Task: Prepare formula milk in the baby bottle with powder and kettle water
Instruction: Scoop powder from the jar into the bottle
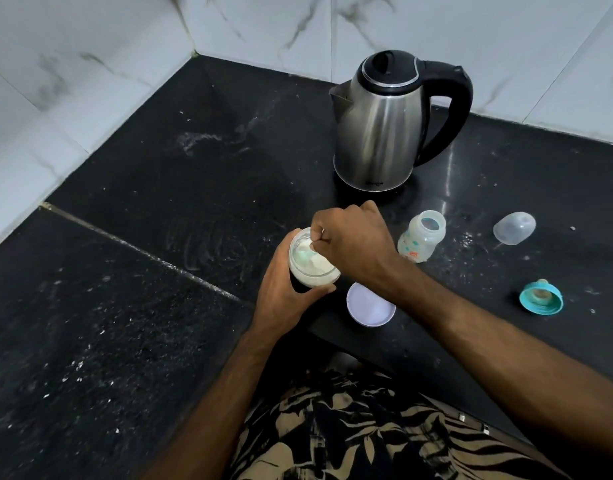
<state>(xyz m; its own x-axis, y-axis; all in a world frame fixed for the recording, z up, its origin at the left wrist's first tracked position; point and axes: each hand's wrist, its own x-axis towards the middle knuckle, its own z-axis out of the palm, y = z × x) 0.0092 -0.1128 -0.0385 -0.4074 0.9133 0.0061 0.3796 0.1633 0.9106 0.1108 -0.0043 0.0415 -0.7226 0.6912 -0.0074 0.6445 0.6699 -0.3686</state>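
The right hand [353,242] covers the near rim of the powder jar [312,263], and its closed grip hides most of the scoop [306,252] handle. Below that grip, the forearm cuts off part of the white lid [365,308]. Beyond the grip, the kettle [381,129] label is too small to read.

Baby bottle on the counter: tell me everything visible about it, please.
The small translucent plastic baby bottle stands upright on the black speckled stone counter, in front of the steel electric kettle and beside the right hand, apart from it. Its mouth is open, with no cap or teat fitted. Orange and teal printed marks decorate its side. It looks empty, though the haze of the plastic makes that uncertain. Neither hand touches it; only the counter does.
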